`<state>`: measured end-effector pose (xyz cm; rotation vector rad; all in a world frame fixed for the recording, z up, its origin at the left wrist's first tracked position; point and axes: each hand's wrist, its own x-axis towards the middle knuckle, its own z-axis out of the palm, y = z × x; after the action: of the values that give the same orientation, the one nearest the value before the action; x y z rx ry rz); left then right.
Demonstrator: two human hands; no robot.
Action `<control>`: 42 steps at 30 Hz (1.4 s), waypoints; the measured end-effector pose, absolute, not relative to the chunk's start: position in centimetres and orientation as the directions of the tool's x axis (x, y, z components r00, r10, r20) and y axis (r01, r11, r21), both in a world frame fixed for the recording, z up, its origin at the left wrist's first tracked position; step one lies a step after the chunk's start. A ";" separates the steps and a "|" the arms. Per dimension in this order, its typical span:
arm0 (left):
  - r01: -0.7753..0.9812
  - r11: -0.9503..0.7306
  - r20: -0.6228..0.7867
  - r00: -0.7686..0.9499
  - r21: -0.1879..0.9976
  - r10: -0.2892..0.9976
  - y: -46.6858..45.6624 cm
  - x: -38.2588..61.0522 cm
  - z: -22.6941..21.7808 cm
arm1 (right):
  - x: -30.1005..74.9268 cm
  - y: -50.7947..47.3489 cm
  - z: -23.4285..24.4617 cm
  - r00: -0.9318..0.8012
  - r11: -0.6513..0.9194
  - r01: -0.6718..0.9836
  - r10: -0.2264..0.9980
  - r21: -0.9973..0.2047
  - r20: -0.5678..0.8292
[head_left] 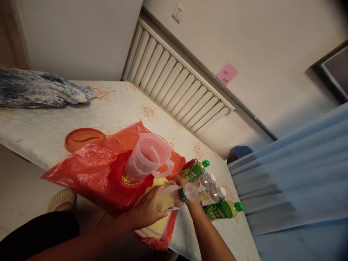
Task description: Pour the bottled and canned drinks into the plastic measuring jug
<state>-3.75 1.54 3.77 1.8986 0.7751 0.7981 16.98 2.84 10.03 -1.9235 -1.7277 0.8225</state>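
My left hand [146, 207] is closed around a clear plastic bottle [172, 198] with a green and red band, tilted with its neck to the right. Behind the bottle is my right hand [179, 180], its fingers curled and partly hidden; what they hold, if anything, I cannot make out. Under my hands lies a yellow cloth-like piece [153, 230] on a red plastic bag [95, 172]. A translucent pitcher [138, 159] with a handle stands on the bag, just beyond my left hand.
Right of my hands are a green-capped bottle [194, 170], another green-capped bottle [223, 210] and clear white-capped bottles [216, 194]. An orange lid [81, 139] and a patterned cloth [46, 88] lie left on the flowered tabletop [122, 105]. Behind is a radiator [174, 74]; a blue curtain [293, 174] hangs right.
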 end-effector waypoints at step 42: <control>0.014 -0.345 0.277 0.566 0.938 0.776 4.2 -6.7 8.2 | 17.0 2.8 29.7 0.284 0.308 0.037 0.909 -0.951 0.305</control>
<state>-6.69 4.21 8.24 1.7569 0.6550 0.9136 16.97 2.81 29.69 -1.0944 -1.1227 0.7751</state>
